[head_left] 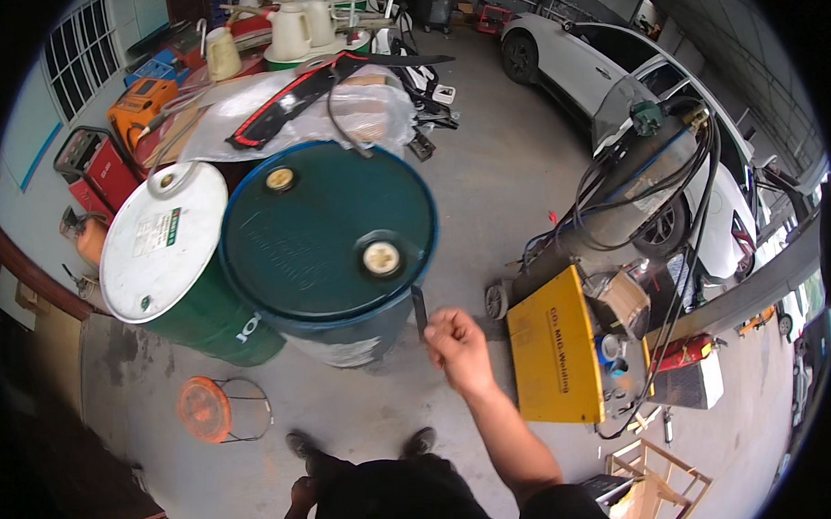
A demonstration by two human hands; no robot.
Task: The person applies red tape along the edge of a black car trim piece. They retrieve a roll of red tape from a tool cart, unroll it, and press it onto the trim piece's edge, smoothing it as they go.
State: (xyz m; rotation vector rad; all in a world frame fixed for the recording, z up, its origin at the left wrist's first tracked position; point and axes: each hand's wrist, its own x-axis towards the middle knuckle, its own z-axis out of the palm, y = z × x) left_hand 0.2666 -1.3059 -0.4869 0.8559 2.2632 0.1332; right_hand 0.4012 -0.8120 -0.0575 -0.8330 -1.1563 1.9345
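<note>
My right hand [456, 347] reaches forward with its fingers pinched around a thin, dark, flat strip [420, 307]. The strip points up and away, its far end beside the rim of a dark green plastic drum [332, 230]; whether they touch I cannot tell. Two pale caps, a near one [381, 258] and a far one [280, 179], sit in the drum's top. Low beside my leg hangs my left hand [304, 492], small and dark in the picture, with its fingers not clearly visible. To the left of the plastic drum stands a green drum with a white lid [163, 236].
An orange-topped stool [204, 410] stands at left. On the right are a yellow welding machine [554, 351], a gas cylinder [633, 202] with looped hoses, and a fire extinguisher [684, 353]. A white car [601, 75] is parked beyond. Wrapped parts [364, 106] lie behind the drums.
</note>
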